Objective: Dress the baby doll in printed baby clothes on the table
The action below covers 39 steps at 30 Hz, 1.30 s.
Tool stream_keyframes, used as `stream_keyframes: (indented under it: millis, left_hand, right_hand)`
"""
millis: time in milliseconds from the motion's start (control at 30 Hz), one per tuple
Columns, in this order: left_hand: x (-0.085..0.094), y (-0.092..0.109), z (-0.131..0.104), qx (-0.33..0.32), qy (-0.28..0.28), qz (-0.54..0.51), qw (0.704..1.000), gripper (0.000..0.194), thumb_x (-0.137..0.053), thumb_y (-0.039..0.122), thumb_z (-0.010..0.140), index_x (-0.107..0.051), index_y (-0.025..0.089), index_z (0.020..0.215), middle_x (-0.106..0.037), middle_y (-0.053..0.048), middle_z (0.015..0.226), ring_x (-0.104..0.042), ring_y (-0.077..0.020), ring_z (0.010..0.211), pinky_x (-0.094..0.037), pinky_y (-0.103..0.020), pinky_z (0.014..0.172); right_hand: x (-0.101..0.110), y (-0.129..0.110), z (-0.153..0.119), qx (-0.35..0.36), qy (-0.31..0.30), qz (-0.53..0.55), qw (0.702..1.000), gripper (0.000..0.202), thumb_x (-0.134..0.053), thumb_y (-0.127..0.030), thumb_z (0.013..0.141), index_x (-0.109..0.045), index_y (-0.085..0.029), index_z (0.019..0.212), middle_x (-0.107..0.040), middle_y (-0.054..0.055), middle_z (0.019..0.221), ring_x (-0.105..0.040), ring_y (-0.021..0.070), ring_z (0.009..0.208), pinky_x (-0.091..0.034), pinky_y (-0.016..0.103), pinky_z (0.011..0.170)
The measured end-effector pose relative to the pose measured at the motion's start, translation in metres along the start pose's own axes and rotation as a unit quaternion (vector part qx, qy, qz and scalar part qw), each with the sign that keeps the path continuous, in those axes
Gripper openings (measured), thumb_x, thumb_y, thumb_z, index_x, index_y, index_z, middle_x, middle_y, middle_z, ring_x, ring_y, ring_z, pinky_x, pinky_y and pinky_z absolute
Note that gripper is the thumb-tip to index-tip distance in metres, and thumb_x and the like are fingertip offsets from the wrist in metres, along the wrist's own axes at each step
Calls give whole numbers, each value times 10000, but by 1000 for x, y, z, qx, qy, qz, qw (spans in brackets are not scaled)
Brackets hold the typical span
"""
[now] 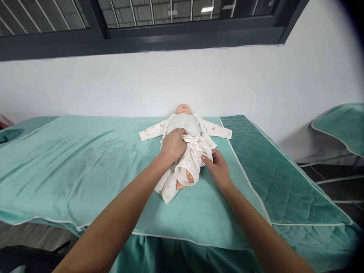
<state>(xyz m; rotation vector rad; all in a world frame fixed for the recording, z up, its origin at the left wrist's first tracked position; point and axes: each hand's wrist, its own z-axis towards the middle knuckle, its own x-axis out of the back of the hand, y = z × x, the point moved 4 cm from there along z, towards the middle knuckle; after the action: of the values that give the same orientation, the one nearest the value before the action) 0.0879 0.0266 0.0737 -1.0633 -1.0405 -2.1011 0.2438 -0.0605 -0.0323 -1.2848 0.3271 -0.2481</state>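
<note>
At the left of the frame a pale green towel (71, 163) covered the table, running toward the centre where a baby doll (184, 125) lay on its back, head toward the white wall (113, 87) near the top middle. Its white printed garment (193, 159) was spread open, sleeves out to either side, with the lower part bunched over the legs and a bare foot showing at the hem. The left hand (172, 145) rested on the doll's belly, fingers curled closed around a gathered fold of the garment. Just right of it, the right hand (217, 167) lay beside the doll's hip, fingertips pinching the cloth's edge in a narrow grip. Dressing it well would likely mean steadying the body with the left hand and drawing the fabric smoothly, not tugging. Farther right lay a darker green quilted cover (278, 170).
</note>
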Motion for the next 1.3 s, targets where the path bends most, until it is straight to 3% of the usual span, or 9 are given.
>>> stream_keyframes:
  millis: [167,300,500,633,800,1000,1100,1200,1300]
  left_hand:
    - [-1,-5,3,4,-13,-16,1000,265,-512,142,804,-635,222,1025,-681,-74,1051,-603,-267,1003,-425,-333,787]
    - [6,-16,6,-16,-94,-189,977,234,-590,223,789,-629,206,1019,-678,-23,1044,-603,-228,982,-430,-302,827]
    - [-4,-48,-5,28,-226,-428,875,364,-740,360,741,-656,199,1056,-654,-24,1074,-586,-220,1010,-434,-290,853]
    - [-23,-73,-14,73,-202,-595,775,347,-750,356,756,-664,175,1040,-655,-51,999,-607,-186,889,-454,-276,776]
    - [-32,-81,-15,49,-185,-655,731,225,-714,325,804,-700,148,942,-623,-70,1010,-590,-172,897,-458,-268,783]
    - [-34,-82,-15,75,-137,-665,730,170,-728,294,807,-686,171,916,-627,-37,938,-587,-133,809,-456,-230,712]
    - [-34,-83,-16,103,-119,-671,725,186,-743,300,798,-678,175,919,-618,-4,819,-560,-96,681,-430,-197,622]
    - [-34,-83,-17,122,-101,-685,711,188,-744,310,798,-662,176,901,-597,18,748,-536,-78,616,-409,-178,572]
    - [-34,-84,-17,144,-91,-684,709,199,-732,336,809,-655,170,888,-608,14,757,-549,-83,626,-424,-182,583]
  right_hand:
    - [0,-15,16,67,28,-216,974,216,-610,-397,849,-600,-221,974,-651,21,896,-540,193,781,-432,324,751]
    - [1,-12,36,81,51,-268,959,206,-567,-370,872,-592,-214,1004,-656,34,910,-545,192,760,-422,329,740]
    - [1,2,40,76,41,-259,962,223,-580,-347,876,-599,-189,1033,-660,36,886,-554,180,728,-434,309,685]
    - [1,3,41,71,31,-264,961,223,-589,-354,888,-603,-194,1044,-658,34,905,-565,174,745,-447,308,694]
    - [-3,-3,37,95,19,-260,961,223,-581,-287,889,-593,-214,1100,-645,44,1013,-586,186,857,-460,320,742]
    - [-25,-43,30,202,-122,-273,933,283,-562,-286,911,-575,-228,1188,-616,79,1173,-574,231,1049,-448,336,804]
    - [-48,-65,48,155,-212,-330,907,240,-564,-410,928,-621,-230,1076,-661,35,939,-584,196,828,-420,317,717]
    - [-75,-71,68,90,-337,-347,870,337,-633,-541,854,-606,-210,797,-562,-22,669,-476,143,615,-334,287,583]
    - [-91,-62,79,45,-381,-256,888,367,-679,-545,805,-577,-198,744,-543,-31,687,-467,131,640,-333,268,587]
